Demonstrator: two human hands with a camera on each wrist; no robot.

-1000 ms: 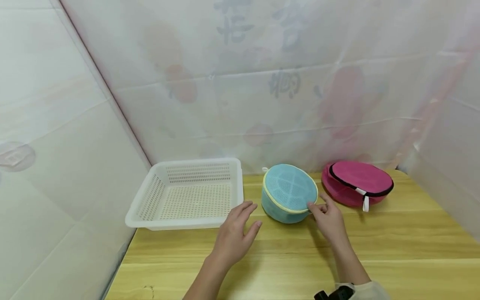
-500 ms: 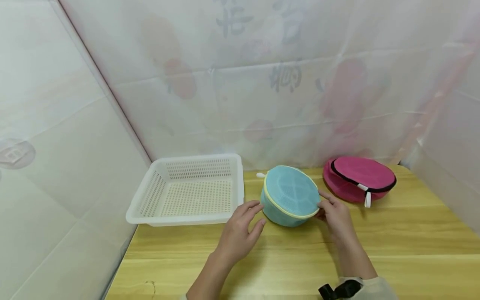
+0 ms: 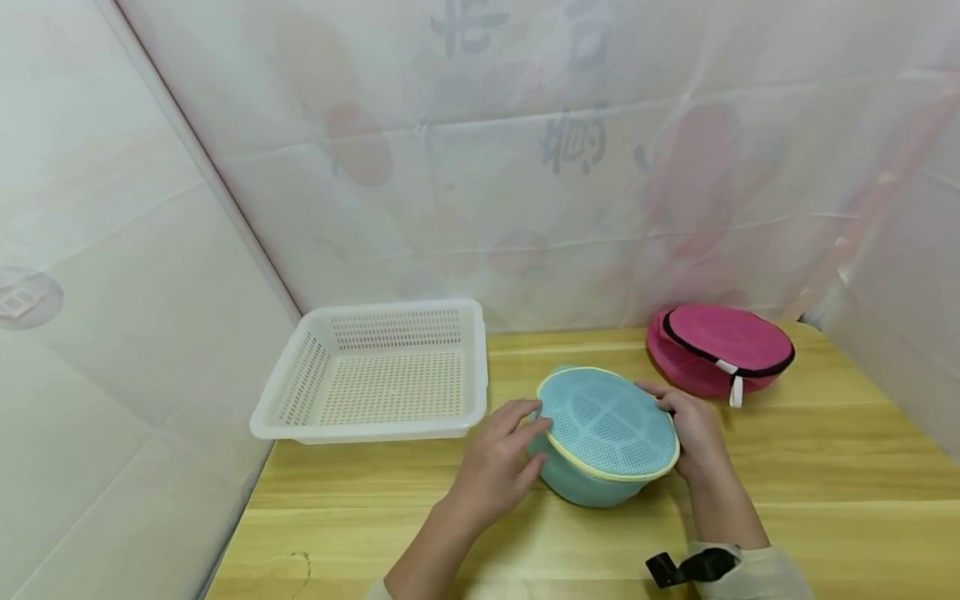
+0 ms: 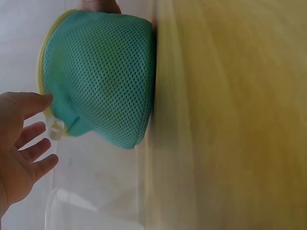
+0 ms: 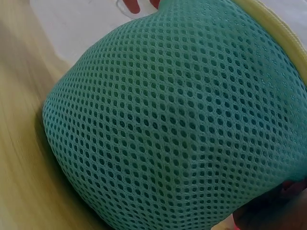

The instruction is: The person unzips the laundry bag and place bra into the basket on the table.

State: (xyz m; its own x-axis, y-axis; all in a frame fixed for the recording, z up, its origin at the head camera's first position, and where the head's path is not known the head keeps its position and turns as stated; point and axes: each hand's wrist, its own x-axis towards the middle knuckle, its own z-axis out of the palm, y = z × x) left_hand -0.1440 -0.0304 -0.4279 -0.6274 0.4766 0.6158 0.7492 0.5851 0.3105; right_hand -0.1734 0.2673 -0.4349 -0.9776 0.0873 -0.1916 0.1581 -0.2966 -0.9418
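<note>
Blue-green round mesh bag (image 3: 603, 437): on desk (image 3: 832, 475), lower centre-right of head frame, between left hand (image 3: 495, 461) and right hand (image 3: 696, 432) | long span: upper left to lower right | right: nearer, grasping right side | left: empty, fingers loose beside white tab (image 4: 56, 129), contact unclear

Round blue mesh bag (image 3: 607, 425), yellow-edged, on table (image 3: 840, 475)

Wrist views — close on bag (image 4: 103, 76)

The mesh bag (image 5: 177, 120) (blue-green, yellow-rimmed) extends beyond the right-wrist view's edges; in the head view, it conceals part of the right hand (image 3: 697, 435).
</note>
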